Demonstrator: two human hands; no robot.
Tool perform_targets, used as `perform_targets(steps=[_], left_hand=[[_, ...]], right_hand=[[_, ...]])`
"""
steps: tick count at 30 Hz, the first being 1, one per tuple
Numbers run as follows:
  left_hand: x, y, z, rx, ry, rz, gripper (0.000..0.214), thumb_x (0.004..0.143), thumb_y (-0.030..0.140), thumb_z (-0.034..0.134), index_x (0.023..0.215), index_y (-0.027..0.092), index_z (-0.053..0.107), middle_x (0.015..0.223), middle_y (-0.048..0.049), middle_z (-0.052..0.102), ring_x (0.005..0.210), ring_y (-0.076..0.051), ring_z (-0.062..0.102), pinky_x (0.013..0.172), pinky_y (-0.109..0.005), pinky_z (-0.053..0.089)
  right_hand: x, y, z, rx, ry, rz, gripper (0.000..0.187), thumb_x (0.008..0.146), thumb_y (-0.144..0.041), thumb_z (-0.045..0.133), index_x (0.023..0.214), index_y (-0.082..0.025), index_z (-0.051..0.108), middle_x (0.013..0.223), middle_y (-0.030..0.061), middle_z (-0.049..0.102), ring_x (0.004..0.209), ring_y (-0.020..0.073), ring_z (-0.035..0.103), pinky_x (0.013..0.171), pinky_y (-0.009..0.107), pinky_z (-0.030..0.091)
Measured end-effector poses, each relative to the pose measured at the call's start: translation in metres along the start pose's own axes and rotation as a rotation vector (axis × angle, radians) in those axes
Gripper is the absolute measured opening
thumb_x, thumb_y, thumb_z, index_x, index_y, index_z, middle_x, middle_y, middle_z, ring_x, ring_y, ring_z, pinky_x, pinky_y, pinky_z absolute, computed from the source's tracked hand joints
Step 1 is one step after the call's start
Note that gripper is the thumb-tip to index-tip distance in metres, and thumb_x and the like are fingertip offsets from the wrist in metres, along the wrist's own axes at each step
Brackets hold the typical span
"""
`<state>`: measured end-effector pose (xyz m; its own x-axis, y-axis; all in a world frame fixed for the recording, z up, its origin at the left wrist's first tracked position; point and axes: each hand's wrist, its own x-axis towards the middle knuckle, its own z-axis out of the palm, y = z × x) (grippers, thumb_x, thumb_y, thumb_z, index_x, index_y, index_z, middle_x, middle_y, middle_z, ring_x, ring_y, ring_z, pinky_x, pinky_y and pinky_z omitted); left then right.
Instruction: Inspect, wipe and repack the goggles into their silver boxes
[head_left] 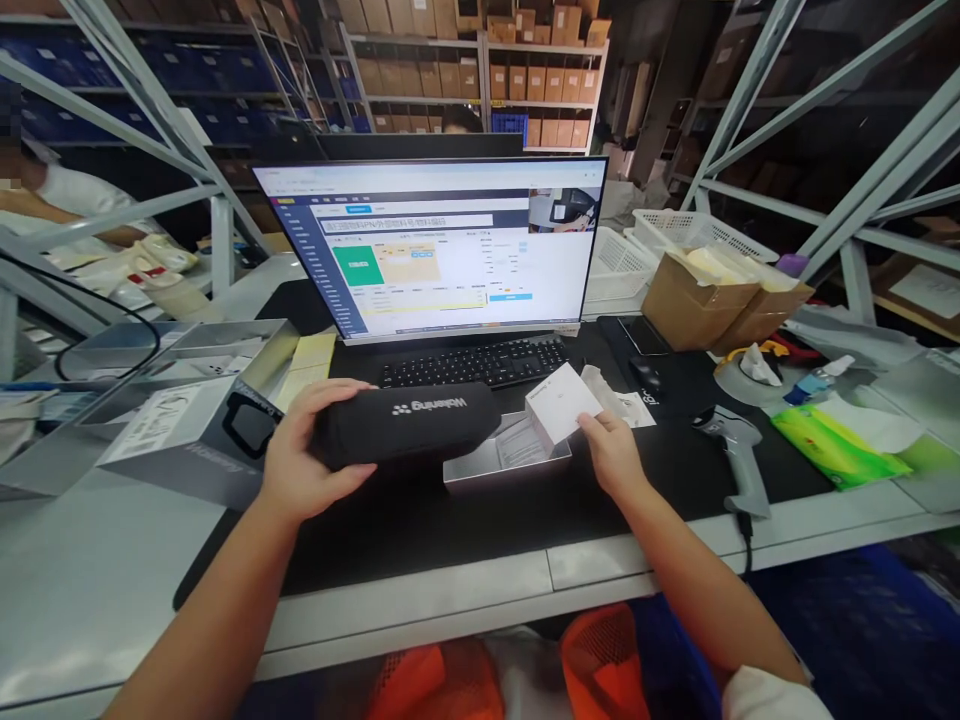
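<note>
My left hand (311,450) is wrapped round the left end of a black case (405,425) with rounded ends and a white logo that appears upside down. The case is held above the desk mat, in front of the keyboard. Between the thumb and fingers of my right hand (613,450) is the corner of a white square card (562,402); whether it is a single card or a folded booklet, I cannot tell. The card is tilted over an open grey box (506,474), in which a printed surface shows. The case covers part of that box's left end.
A monitor (450,250) and black keyboard (480,365) stand behind my hands. To the left is a printed goggles box (195,440). On the right are a mouse (645,375), barcode scanner (735,455), green tissue pack (836,445), spray bottle (817,382) and cardboard boxes (694,300).
</note>
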<state>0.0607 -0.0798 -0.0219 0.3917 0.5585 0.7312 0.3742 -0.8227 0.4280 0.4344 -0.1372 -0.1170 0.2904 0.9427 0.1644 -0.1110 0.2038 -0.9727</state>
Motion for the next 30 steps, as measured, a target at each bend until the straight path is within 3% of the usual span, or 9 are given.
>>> perform_targets(steps=[4,6,11,14,18,20,23,25,30], left_hand=[[-0.025,-0.028,0.011,-0.054,0.316,-0.024,0.061,0.073,0.054,0.073,0.123,0.025,0.055,0.118,-0.0099,0.064,0.109,-0.031,0.065,0.101,-0.057,0.048],[-0.033,-0.036,0.016,-0.042,0.382,-0.036,0.064,0.072,0.059,0.072,0.122,0.024,0.054,0.117,-0.0104,0.064,0.108,-0.031,0.065,0.100,-0.057,0.048],[-0.046,-0.049,0.020,0.042,0.283,-0.042,0.064,0.069,0.058,0.074,0.117,0.023,0.051,0.115,-0.0102,0.063,0.106,-0.031,0.067,0.096,-0.056,0.052],[-0.050,-0.051,0.019,0.100,0.263,-0.054,0.063,0.066,0.056,0.074,0.114,0.022,0.051,0.114,-0.0105,0.063,0.108,-0.032,0.067,0.095,-0.056,0.052],[-0.049,-0.050,0.017,0.104,0.310,0.021,0.061,0.065,0.051,0.075,0.114,0.023,0.051,0.116,-0.0108,0.063,0.106,-0.033,0.068,0.092,-0.057,0.054],[-0.049,-0.049,0.016,0.101,0.346,0.073,0.061,0.064,0.047,0.076,0.114,0.023,0.052,0.116,-0.0113,0.062,0.106,-0.033,0.068,0.091,-0.058,0.055],[-0.048,-0.048,0.014,0.136,0.364,0.111,0.063,0.060,0.042,0.078,0.115,0.024,0.053,0.117,-0.0100,0.063,0.105,-0.032,0.068,0.090,-0.057,0.055],[-0.048,-0.048,0.015,0.165,0.343,0.122,0.066,0.058,0.040,0.078,0.117,0.025,0.053,0.117,-0.0088,0.063,0.105,-0.032,0.068,0.089,-0.055,0.056],[-0.048,-0.046,0.017,0.210,0.292,0.122,0.065,0.060,0.043,0.077,0.117,0.027,0.050,0.118,-0.0075,0.063,0.106,-0.031,0.069,0.089,-0.053,0.056]], right_hand=[[0.003,-0.004,-0.001,-0.229,-0.145,0.007,0.034,0.083,-0.045,0.066,0.103,-0.019,0.073,0.125,0.0112,0.069,0.121,0.0305,0.061,0.109,0.048,0.044],[0.002,-0.006,0.000,-0.473,-0.222,-0.059,0.031,0.078,-0.041,0.070,0.100,-0.019,0.072,0.137,0.0118,0.060,0.133,0.0325,0.051,0.116,0.050,0.035],[-0.005,-0.008,0.002,-0.727,-0.234,-0.214,0.047,0.085,-0.035,0.061,0.130,-0.021,0.058,0.148,0.0132,0.049,0.140,0.0295,0.044,0.118,0.052,0.032],[-0.005,-0.010,0.001,-0.861,-0.354,-0.308,0.028,0.093,-0.027,0.048,0.112,-0.024,0.069,0.147,0.0087,0.052,0.148,0.0297,0.032,0.120,0.059,0.024],[-0.006,-0.014,0.001,-1.115,-0.597,-0.225,0.037,0.097,-0.024,0.040,0.078,-0.022,0.072,0.149,0.0031,0.050,0.152,0.0362,0.020,0.115,0.075,0.012],[-0.009,-0.016,0.004,-1.172,-0.575,-0.242,0.037,0.097,-0.024,0.040,0.076,-0.021,0.070,0.147,0.0047,0.052,0.151,0.0376,0.023,0.113,0.078,0.012],[-0.017,-0.021,0.013,-1.152,-0.425,-0.435,0.028,0.093,-0.021,0.045,0.108,-0.019,0.069,0.147,0.0113,0.052,0.150,0.0342,0.026,0.117,0.071,0.015],[-0.024,-0.025,0.022,-1.148,-0.481,-0.519,0.037,0.093,-0.021,0.046,0.126,-0.018,0.062,0.147,0.0140,0.052,0.150,0.0320,0.028,0.120,0.066,0.013],[-0.032,-0.033,0.040,-1.311,-0.686,-0.303,0.032,0.101,-0.028,0.040,0.098,-0.019,0.070,0.097,0.0077,0.074,0.117,0.0275,0.063,0.120,0.064,0.006]])
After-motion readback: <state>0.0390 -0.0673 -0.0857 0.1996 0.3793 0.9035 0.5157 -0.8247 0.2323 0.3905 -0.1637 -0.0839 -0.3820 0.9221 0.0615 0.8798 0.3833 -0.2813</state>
